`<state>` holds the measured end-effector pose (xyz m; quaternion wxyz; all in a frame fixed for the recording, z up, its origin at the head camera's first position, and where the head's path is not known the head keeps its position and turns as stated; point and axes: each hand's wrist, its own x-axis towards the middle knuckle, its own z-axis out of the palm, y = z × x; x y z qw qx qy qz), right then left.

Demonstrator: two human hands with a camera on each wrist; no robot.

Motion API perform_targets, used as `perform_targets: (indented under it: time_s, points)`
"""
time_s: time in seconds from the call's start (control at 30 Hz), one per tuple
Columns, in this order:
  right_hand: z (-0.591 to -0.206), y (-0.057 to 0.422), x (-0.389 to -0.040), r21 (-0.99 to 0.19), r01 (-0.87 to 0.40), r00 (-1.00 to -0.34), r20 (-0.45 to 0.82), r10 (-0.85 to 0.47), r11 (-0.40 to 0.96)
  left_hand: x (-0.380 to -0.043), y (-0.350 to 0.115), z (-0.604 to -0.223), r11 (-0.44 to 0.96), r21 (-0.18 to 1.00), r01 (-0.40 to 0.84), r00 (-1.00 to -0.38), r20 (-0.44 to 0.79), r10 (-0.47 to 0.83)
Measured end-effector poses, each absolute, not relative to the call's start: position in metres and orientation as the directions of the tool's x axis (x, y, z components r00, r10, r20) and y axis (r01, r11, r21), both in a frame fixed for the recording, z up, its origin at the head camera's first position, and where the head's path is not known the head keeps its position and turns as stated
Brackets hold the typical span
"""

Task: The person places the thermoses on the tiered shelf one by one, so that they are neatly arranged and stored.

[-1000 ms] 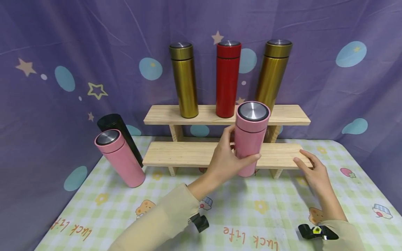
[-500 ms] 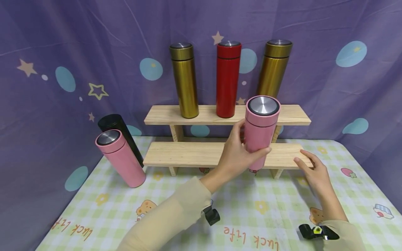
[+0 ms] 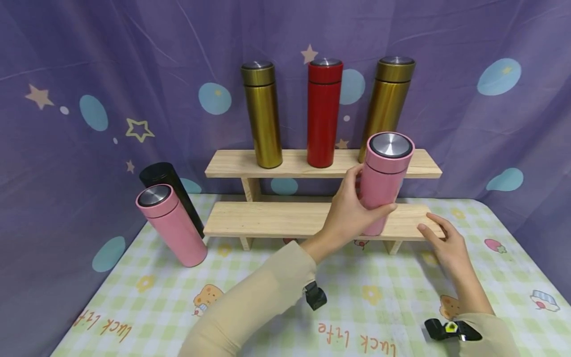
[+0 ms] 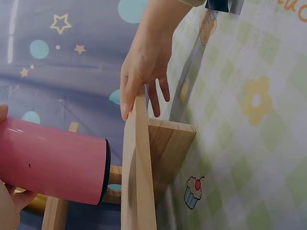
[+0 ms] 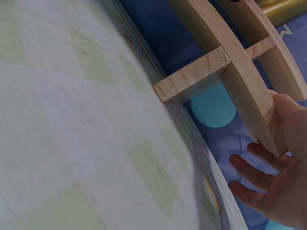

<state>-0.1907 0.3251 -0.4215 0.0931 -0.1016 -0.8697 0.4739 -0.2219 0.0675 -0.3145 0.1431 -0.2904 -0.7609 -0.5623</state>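
My left hand [image 3: 350, 213] grips a pink thermos [image 3: 384, 178] with a silver-topped lid, thumb across its front and fingers behind. The thermos stands nearly upright over the right part of the lower board of a two-tier wooden shelf [image 3: 267, 218]. In the left wrist view a gap shows between the base of the thermos [image 4: 57, 160] and the board [image 4: 136, 191]. At the board's right end, my right hand [image 3: 448, 245] holds the edge between thumb and finger. Its other fingers [image 5: 252, 172] stretch out below the board.
On the upper board stand a gold thermos [image 3: 263, 119], a red one [image 3: 324, 119] and another gold one [image 3: 388, 104], partly hidden by the held thermos. Left of the shelf, a second pink thermos [image 3: 174, 228] stands before a black one [image 3: 178, 186] on the checked tablecloth [image 3: 250, 307].
My left hand has carried the pink thermos to the right and up, from in front of the lower board to over its right part. My right hand has stayed at the board's end.
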Motion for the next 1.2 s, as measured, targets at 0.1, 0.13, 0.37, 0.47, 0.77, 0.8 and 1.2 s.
perform_targets:
  time_s: [0.1,0.13,0.37,0.47,0.77,0.8,1.2]
  points:
    - [-0.421,0.325,-0.191,-0.844,0.084,-0.963,0.068,0.262,0.529,-0.226,0.074,-0.315,0.225,0.771,0.596,-0.796,0.533,0.287]
    - [-0.422,0.326,-0.191,-0.844,0.083,-0.963,0.069,0.261,0.53,-0.228,0.076,-0.316,0.238,0.768,0.595,-0.798,0.529,0.288]
    - [-0.423,0.326,-0.191,-0.849,0.074,-0.967,0.066,0.244,0.524,-0.236,0.085,-0.317,0.279,0.752,0.597,-0.798,0.52,0.304]
    - [-0.423,0.326,-0.19,-0.846,0.07,-0.968,0.071,0.242,0.529,-0.239,0.088,-0.318,0.282,0.756,0.591,-0.802,0.511,0.31]
    - [-0.422,0.326,-0.189,-0.846,0.068,-0.965,0.079,0.25,0.53,-0.247,0.1,-0.325,0.29,0.77,0.568,-0.82,0.501,0.276]
    - [-0.422,0.326,-0.189,-0.847,0.067,-0.965,0.079,0.249,0.528,-0.247,0.101,-0.326,0.295,0.77,0.566,-0.822,0.5,0.272]
    - [-0.422,0.325,-0.19,-0.845,0.071,-0.967,0.071,0.243,0.53,-0.249,0.11,-0.334,0.331,0.777,0.536,-0.844,0.487,0.224]
